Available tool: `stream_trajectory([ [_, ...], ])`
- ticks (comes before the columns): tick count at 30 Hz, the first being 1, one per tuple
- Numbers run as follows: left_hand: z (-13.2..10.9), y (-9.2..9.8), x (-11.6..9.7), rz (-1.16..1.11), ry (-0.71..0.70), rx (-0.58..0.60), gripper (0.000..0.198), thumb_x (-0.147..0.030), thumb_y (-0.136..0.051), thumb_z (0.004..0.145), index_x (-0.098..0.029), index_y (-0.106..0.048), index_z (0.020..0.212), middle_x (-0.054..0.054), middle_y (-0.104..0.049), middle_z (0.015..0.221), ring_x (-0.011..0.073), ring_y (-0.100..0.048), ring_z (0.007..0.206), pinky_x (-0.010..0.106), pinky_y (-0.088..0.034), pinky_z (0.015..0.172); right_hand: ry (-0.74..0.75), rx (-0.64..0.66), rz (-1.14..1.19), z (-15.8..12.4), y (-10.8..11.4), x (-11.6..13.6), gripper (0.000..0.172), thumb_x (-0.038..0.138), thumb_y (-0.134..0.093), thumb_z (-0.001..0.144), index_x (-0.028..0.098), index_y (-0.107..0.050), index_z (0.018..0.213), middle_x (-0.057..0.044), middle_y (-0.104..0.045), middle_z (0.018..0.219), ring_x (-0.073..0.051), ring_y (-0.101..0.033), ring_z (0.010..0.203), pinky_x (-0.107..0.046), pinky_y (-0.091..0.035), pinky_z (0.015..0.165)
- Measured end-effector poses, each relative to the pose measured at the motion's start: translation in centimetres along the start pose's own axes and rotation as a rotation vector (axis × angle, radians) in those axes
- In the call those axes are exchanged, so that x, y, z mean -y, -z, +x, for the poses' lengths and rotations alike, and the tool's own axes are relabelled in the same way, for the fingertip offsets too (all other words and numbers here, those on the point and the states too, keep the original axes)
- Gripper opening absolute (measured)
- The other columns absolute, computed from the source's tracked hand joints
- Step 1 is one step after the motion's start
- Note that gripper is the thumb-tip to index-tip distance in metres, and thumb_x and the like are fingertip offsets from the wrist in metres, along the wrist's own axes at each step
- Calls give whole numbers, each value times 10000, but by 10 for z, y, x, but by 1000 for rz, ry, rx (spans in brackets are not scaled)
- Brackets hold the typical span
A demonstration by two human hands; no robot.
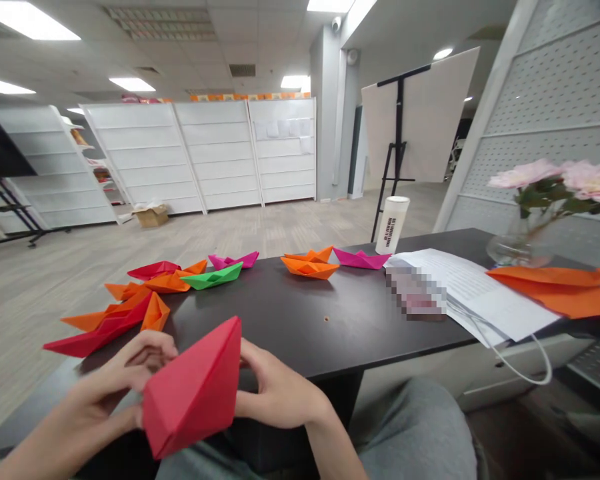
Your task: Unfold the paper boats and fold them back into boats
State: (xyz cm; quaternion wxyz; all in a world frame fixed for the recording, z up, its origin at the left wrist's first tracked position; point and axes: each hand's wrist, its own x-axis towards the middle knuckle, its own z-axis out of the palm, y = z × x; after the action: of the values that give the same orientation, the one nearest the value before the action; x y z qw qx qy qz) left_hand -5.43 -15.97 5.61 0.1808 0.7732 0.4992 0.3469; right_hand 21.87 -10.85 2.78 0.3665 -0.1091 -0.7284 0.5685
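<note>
A red folded paper boat (195, 390) is held tilted between both hands above my lap, at the table's near edge. My left hand (125, 377) grips its left end, thumb below and fingers curled behind. On the other side my right hand (280, 390) pinches the paper, its fingertips partly hidden behind the boat. Several finished boats stand to the left on the dark table: a red boat (100, 330), an orange boat (155, 312), a green boat (214, 275) and a magenta boat (234, 261). Farther right are orange boats (310, 268) and another magenta boat (361, 259).
On the dark table (280, 327), a pixelated flat object (416, 293) lies by printed sheets (460, 283) and a white cable (545, 360). A white cup (393, 225), orange paper (565, 290) and a glass vase (517, 247) with pink flowers are at the right.
</note>
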Motion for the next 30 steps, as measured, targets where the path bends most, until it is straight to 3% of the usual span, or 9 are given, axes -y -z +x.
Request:
stream_trajectory([
  [3,12,-25,-11,-370,214,-113,182,-447,-738,728,-265,-742,725,74,-704,855,303,-653,870,397,-570,762,74,-94,342,9,-10,-9,701,686,-624,799,231,-572,1331,-100,-621,1298,-267,-587,1164,-385,-457,983],
  [5,17,-39,-16,-537,310,-198,251,-466,-789,682,-225,-723,708,90,-717,891,304,-663,883,388,-568,782,95,-194,377,11,-12,-10,700,750,-608,758,204,-661,1191,-103,-673,1171,-279,-607,1096,-400,-449,984],
  [8,18,-54,-20,-671,376,-212,295,-446,-840,633,-190,-703,681,103,-725,890,295,-671,880,376,-557,822,36,-359,276,12,-8,-10,493,617,-760,710,204,-712,976,-65,-707,999,-252,-626,987,-371,-460,951],
  [10,15,-61,-21,-783,388,-192,315,-446,-850,625,-191,-720,756,96,-724,878,273,-673,851,352,-556,806,-57,-424,278,11,-4,-9,353,522,-783,732,200,-697,851,-33,-700,875,-206,-634,851,-327,-493,844],
  [14,11,-74,-24,-1040,405,-189,396,-470,-864,609,-203,-717,862,61,-705,837,209,-656,762,284,-552,701,-206,-223,384,8,2,-8,341,445,-813,710,191,-689,902,-4,-678,806,-152,-616,727,-275,-490,723],
  [16,11,-79,-26,-1060,462,-224,338,-415,-879,612,-189,-700,789,31,-679,750,169,-634,691,246,-536,647,-224,-183,393,7,5,-8,386,410,-829,692,199,-690,983,5,-676,818,-141,-608,718,-262,-479,713],
  [19,9,-84,-29,-999,489,-387,314,-382,-877,625,-171,-657,699,10,-655,689,142,-608,649,219,-522,617,-195,-335,331,9,7,-11,292,397,-809,710,190,-700,885,17,-650,765,-128,-564,667,-243,-444,658],
  [23,1,-82,-34,-862,432,-606,295,-406,-842,674,-192,-656,753,9,-656,720,156,-622,706,225,-532,675,-136,-454,243,15,5,-22,243,414,-759,754,183,-682,758,7,-624,720,-141,-528,661,-255,-420,644],
  [30,-16,-81,-37,-681,296,-669,229,-409,-775,764,-222,-645,782,12,-621,779,157,-608,761,208,-507,704,36,-350,134,12,7,-20,285,410,-729,799,190,-589,684,-15,-545,805,-167,-511,774,-283,-413,745],
])
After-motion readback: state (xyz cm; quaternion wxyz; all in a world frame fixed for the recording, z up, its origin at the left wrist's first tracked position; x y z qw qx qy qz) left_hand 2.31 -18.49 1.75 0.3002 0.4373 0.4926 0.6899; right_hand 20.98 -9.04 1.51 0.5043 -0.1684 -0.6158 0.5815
